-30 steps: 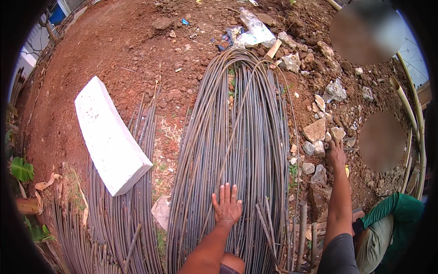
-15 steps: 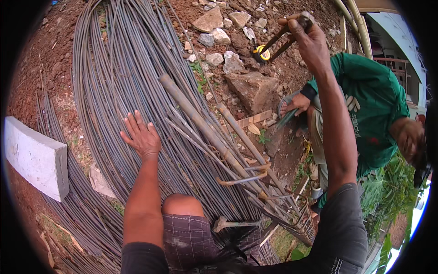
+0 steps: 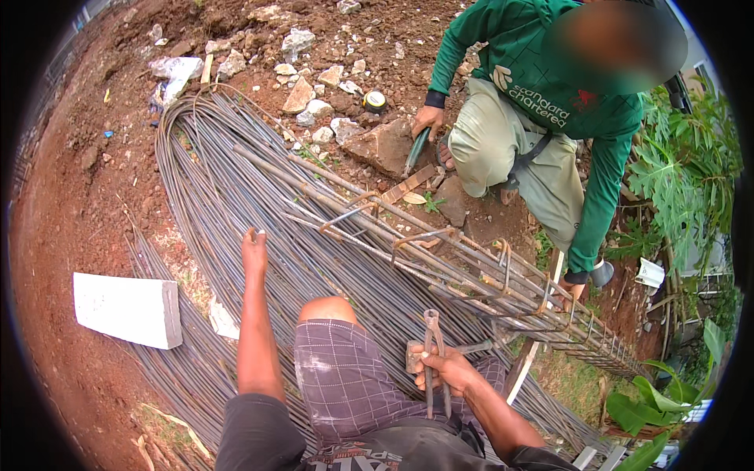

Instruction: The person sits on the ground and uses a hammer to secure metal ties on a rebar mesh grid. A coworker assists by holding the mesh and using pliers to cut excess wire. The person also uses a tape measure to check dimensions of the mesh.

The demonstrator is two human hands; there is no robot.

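Clasped around dark steel pincers (image 3: 429, 339), the right hand (image 3: 449, 369) works best squeezing 2 handles (image 3: 430, 402) evenly; whether the left hand (image 3: 254, 247) grips, I cannot tell.

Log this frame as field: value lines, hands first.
left hand: over steel rods, fingers curled; grip unclear
right hand: holds metal pincers
rebar cage: partly over the rods
white block: at left, over a second rod bundle
tape measure: on the soil near stones
co-worker: crouching, holds green-handled tool
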